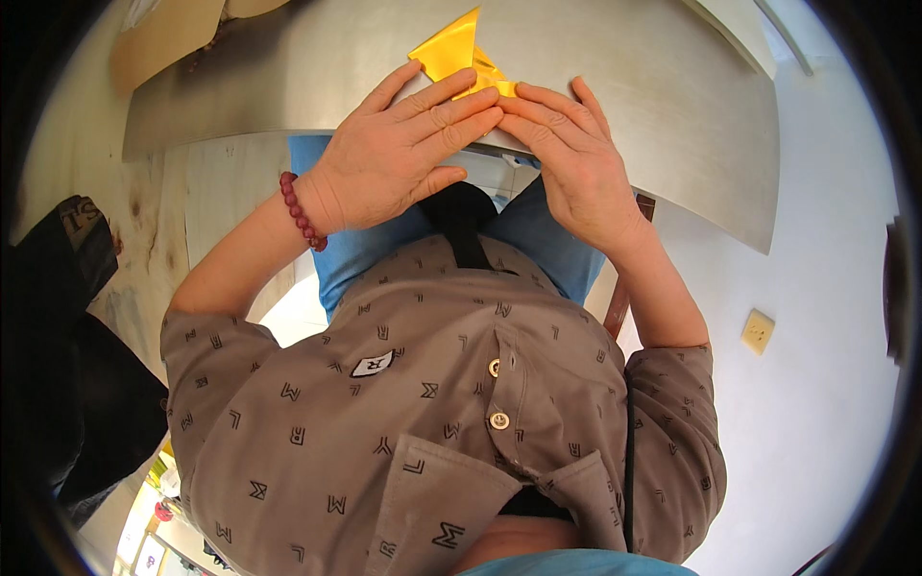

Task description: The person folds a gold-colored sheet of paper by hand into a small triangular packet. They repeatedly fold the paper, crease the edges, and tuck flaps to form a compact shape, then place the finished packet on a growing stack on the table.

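A folded piece of shiny yellow foil paper or ribbon-like sheet lies on the grey table near its front edge. My left hand, with a beaded bracelet at the wrist, rests flat, its fingertips on the lower part of the yellow piece. My right hand comes in from the other side, its fingertips at the small folded end of the piece. The fingertips of both hands meet there and hide part of it. A pointed yellow flap stands out beyond the fingers. Whether either hand pinches the material cannot be told.
Brown cardboard sits at the table's far left corner. Dark cloth hangs at the left. A wall socket is on the white wall at the right. My legs are under the table's front edge.
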Demonstrator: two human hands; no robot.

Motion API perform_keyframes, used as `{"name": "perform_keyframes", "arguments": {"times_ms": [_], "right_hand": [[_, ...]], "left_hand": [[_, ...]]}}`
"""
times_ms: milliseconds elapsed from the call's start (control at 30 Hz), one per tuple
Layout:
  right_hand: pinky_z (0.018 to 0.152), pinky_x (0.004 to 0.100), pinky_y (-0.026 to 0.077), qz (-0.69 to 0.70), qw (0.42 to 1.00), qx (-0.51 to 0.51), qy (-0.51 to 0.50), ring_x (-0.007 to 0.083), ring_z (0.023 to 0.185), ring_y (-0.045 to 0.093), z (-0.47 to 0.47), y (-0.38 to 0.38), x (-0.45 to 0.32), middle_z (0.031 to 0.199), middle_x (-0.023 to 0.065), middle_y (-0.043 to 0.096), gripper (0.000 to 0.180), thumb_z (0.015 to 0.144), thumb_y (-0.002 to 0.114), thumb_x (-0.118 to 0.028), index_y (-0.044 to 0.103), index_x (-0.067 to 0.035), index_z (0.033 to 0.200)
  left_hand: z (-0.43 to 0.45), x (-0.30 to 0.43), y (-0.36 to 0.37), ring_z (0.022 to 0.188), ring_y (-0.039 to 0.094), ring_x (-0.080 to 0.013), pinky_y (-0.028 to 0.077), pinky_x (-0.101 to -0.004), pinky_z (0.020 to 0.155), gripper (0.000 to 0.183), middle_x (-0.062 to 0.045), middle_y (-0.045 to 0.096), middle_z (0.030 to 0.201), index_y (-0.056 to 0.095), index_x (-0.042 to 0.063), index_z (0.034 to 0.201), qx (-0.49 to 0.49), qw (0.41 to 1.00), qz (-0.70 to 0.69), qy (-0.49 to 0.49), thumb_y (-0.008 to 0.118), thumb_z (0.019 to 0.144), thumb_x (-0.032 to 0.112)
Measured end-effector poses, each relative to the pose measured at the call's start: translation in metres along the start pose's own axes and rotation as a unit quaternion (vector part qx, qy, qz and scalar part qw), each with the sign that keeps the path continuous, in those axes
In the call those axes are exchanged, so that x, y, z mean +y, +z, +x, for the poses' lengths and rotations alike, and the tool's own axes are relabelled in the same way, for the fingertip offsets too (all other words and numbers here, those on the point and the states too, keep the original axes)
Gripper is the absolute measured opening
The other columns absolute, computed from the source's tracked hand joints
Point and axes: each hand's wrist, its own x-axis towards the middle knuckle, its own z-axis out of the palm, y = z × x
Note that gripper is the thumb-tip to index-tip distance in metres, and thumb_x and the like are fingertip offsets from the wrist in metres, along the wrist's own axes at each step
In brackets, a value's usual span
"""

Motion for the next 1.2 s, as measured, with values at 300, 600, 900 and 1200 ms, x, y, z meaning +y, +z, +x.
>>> {"name": "perform_keyframes", "arguments": {"times_ms": [300, 600, 900, 1200], "right_hand": [[0.109, 0.0505, 0.048, 0.069, 0.979, 0.139, 0.129, 0.0367, 0.128, 0.058, 0.001, 0.006, 0.001, 0.137, 0.0128, 0.067, 0.035, 0.092, 0.073, -0.012, 0.07, -0.005, 0.127], [0.105, 0.0459, 0.044, -0.083, 0.978, 0.119, 0.147, 0.0346, 0.122, 0.055, 0.02, 0.014, 0.006, 0.133, 0.0098, 0.065, 0.049, 0.088, 0.079, -0.034, 0.071, -0.007, 0.128], [0.104, 0.046, 0.042, -0.092, 0.97, 0.109, 0.197, 0.0341, 0.123, 0.053, 0.026, 0.016, 0.002, 0.131, 0.0091, 0.064, 0.052, 0.087, 0.078, -0.038, 0.072, -0.011, 0.131], [0.103, 0.0452, 0.043, -0.088, 0.969, 0.094, 0.211, 0.0328, 0.119, 0.054, 0.029, 0.014, 0.007, 0.129, 0.009, 0.064, 0.05, 0.09, 0.076, -0.04, 0.072, -0.013, 0.132]], "left_hand": [[0.006, 0.004, 0.0, 0.153, 0.043, -0.0255, 0.026, -0.0545, 0.127, 0.069, -0.004, 0.053, 0.16, 0.056, 0.012, 0.153, 0.012, 1.0, -0.013, -0.012, 0.065, 0.097, 0.053], [0.008, 0.005, 0.001, 0.151, 0.046, -0.0246, 0.027, -0.0576, 0.126, 0.071, -0.003, 0.057, 0.156, 0.061, 0.01, 0.145, 0.031, 0.999, -0.013, -0.009, 0.076, 0.088, 0.049], [0.01, 0.008, 0.004, 0.152, 0.045, -0.0254, 0.029, -0.0572, 0.126, 0.075, -0.005, 0.053, 0.158, 0.06, 0.007, 0.146, 0.031, 0.999, -0.038, -0.02, 0.082, 0.084, 0.043], [0.014, 0.004, 0.003, 0.153, 0.043, -0.0315, 0.03, -0.0511, 0.127, 0.074, -0.012, 0.052, 0.16, 0.053, 0.003, 0.15, 0.01, 0.998, -0.063, -0.004, 0.073, 0.093, 0.047]]}}
